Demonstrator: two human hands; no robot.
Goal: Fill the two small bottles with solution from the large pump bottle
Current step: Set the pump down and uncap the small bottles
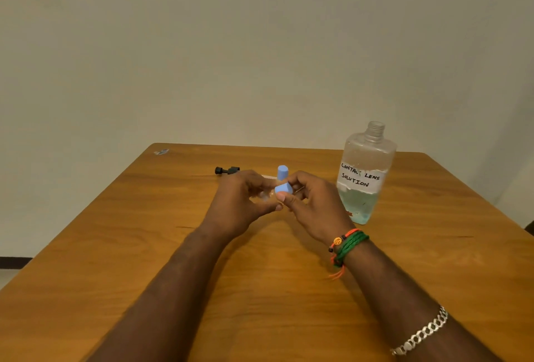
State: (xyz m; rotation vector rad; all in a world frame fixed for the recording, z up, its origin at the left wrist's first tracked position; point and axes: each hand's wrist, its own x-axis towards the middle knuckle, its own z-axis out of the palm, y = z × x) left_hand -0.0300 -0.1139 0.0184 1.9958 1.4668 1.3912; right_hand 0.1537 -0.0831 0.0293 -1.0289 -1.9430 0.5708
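The large clear bottle, labelled "contact lens solution", stands at the right with its neck uncovered and liquid in its lower part. Its black pump head lies on the table behind my hands. My left hand grips a small clear bottle, mostly hidden by my fingers. My right hand pinches that bottle's blue cap between thumb and fingers. A second small bottle's blue cap shows just behind my hands; its body is hidden.
The wooden table ends against a plain wall. A small scrap lies near the far left corner. Bracelets circle my right wrist and forearm.
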